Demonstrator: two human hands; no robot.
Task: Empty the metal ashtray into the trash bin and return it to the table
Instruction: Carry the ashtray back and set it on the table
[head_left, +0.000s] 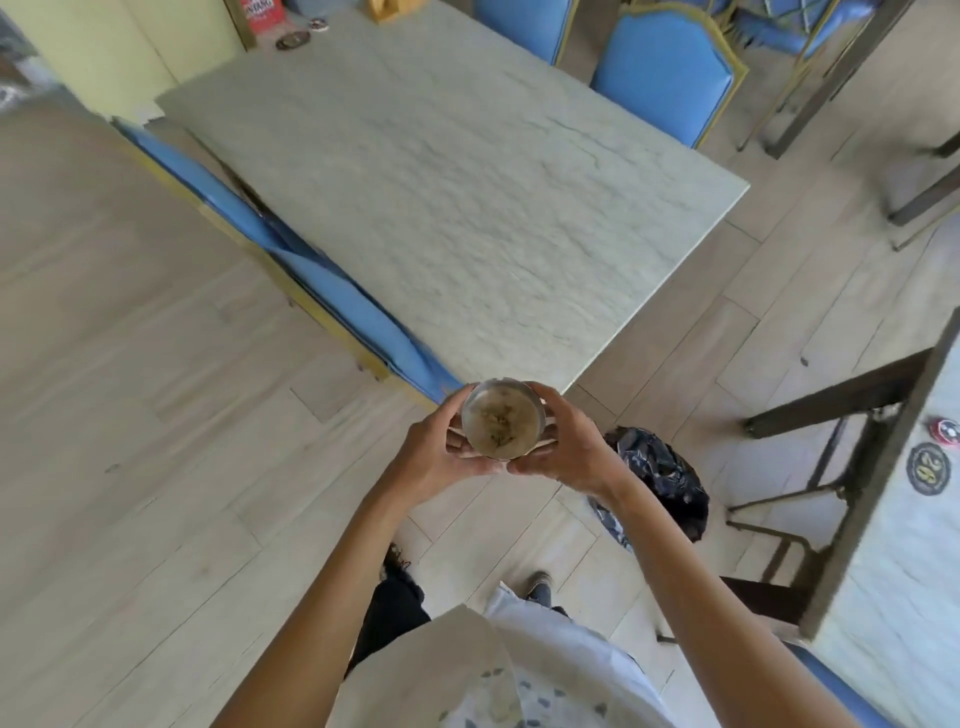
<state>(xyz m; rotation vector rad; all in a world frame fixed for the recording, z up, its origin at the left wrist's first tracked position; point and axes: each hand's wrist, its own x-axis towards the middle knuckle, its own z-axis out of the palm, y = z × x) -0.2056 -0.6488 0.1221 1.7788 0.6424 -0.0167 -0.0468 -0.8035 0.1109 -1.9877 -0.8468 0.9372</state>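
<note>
A round metal ashtray (502, 420) with ash and brownish debris inside is held level between both hands, just off the near corner of the marble table (441, 197). My left hand (436, 457) cups its left side and my right hand (566, 452) cups its right side, fingers underneath. A bin lined with a dark patterned bag (660, 478) stands on the floor just to the right of my right wrist, partly hidden by the arm.
Blue chairs (322, 291) are tucked along the table's left side, and more (665, 83) stand at its far right. A second table (898, 545) with dark legs stands at the right. A dark round object (292, 40) lies at the table's far end. My feet are on pale wooden flooring.
</note>
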